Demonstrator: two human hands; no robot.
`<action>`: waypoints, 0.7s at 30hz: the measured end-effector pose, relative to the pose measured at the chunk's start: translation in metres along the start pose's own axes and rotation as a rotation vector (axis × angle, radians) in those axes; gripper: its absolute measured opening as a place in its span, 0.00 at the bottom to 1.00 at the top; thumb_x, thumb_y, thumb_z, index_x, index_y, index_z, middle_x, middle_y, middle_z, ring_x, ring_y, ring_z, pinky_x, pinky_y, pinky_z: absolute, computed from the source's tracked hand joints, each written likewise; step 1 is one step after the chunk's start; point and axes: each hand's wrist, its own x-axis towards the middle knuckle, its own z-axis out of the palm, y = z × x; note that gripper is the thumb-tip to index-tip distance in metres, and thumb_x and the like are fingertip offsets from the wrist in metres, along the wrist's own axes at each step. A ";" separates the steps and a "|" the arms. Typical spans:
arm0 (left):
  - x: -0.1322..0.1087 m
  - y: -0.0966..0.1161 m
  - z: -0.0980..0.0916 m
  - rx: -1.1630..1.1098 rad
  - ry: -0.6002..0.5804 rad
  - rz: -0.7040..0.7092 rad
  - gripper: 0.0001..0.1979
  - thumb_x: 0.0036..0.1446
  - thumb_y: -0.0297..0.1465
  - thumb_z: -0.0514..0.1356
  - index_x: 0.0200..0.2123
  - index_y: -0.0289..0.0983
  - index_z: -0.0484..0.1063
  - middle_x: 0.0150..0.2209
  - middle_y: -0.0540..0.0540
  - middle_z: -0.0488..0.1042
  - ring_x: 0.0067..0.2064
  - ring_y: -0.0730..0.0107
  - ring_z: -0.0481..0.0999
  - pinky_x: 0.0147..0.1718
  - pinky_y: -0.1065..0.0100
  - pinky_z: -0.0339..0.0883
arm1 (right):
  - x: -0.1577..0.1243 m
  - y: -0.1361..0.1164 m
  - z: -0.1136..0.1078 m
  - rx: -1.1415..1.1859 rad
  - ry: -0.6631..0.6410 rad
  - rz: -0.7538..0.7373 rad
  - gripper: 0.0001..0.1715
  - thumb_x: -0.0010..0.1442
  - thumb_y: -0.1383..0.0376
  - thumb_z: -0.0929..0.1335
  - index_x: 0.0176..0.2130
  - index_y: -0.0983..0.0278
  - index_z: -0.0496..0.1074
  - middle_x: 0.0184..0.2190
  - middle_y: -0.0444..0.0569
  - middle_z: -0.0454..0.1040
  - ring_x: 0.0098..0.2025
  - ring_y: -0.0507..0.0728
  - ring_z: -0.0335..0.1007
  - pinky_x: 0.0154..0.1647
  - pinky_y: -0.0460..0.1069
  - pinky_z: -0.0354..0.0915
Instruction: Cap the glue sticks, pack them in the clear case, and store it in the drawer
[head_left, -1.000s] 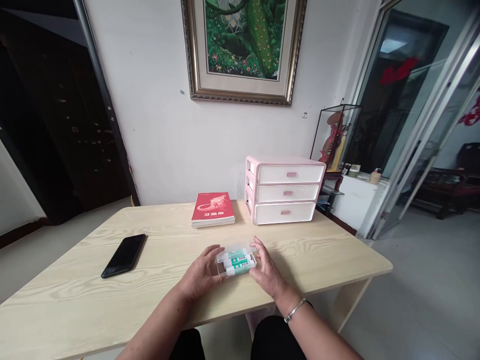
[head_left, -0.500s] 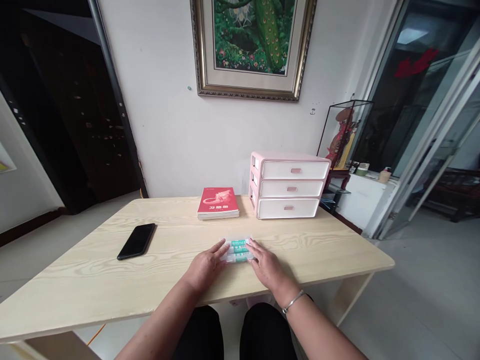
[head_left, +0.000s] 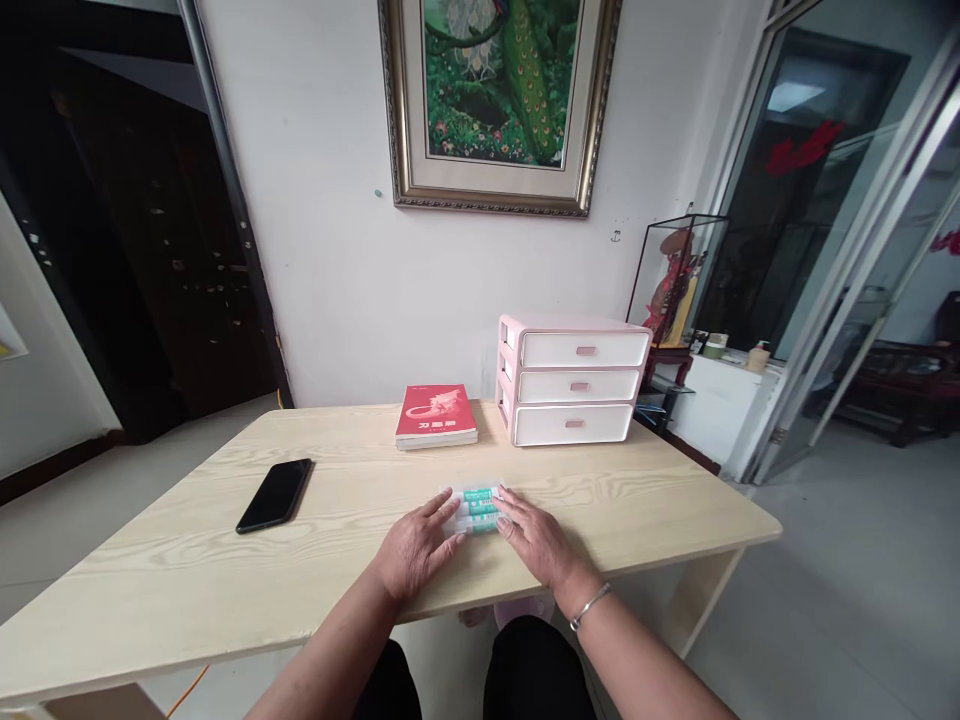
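Several clear tubes with green labels [head_left: 480, 508] lie side by side on the wooden table, near its front edge. My left hand [head_left: 417, 545] rests at their left end, its fingertips on them and its thumb apart from the fingers. At the right end my right hand [head_left: 538, 535] touches the tubes with spread fingers. Neither hand is wrapped around them; both lie low over the tabletop. The fingers cover the ends of the tubes.
A black phone [head_left: 274, 495] lies on the left of the table [head_left: 172, 540]. Toward the back are a red book [head_left: 436, 415] and a pink and white drawer box [head_left: 576, 385]. A wall stands behind the table.
My left thumb has moved apart from the fingers, and the fingers of my right hand have spread a little. The view has tilted slightly upward. The tubes still lie between the hands.
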 end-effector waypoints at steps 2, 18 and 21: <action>0.001 -0.003 0.003 -0.039 0.020 -0.020 0.27 0.64 0.47 0.53 0.63 0.45 0.65 0.67 0.45 0.59 0.63 0.58 0.66 0.62 0.57 0.62 | 0.000 0.003 0.002 0.036 0.032 0.022 0.23 0.65 0.63 0.65 0.59 0.58 0.71 0.63 0.50 0.65 0.65 0.61 0.60 0.67 0.59 0.58; 0.009 -0.011 0.019 -0.077 0.157 -0.015 0.23 0.62 0.44 0.58 0.57 0.43 0.73 0.61 0.41 0.68 0.59 0.50 0.70 0.58 0.50 0.65 | 0.005 0.016 0.017 -0.044 0.050 -0.017 0.24 0.63 0.70 0.65 0.57 0.60 0.72 0.61 0.51 0.67 0.65 0.61 0.60 0.67 0.61 0.58; 0.009 -0.010 0.019 -0.035 0.178 -0.008 0.23 0.61 0.44 0.58 0.57 0.44 0.72 0.61 0.42 0.69 0.59 0.49 0.71 0.59 0.48 0.65 | 0.005 0.013 0.017 -0.047 0.061 -0.023 0.25 0.62 0.71 0.65 0.58 0.59 0.72 0.61 0.51 0.68 0.64 0.62 0.62 0.66 0.61 0.59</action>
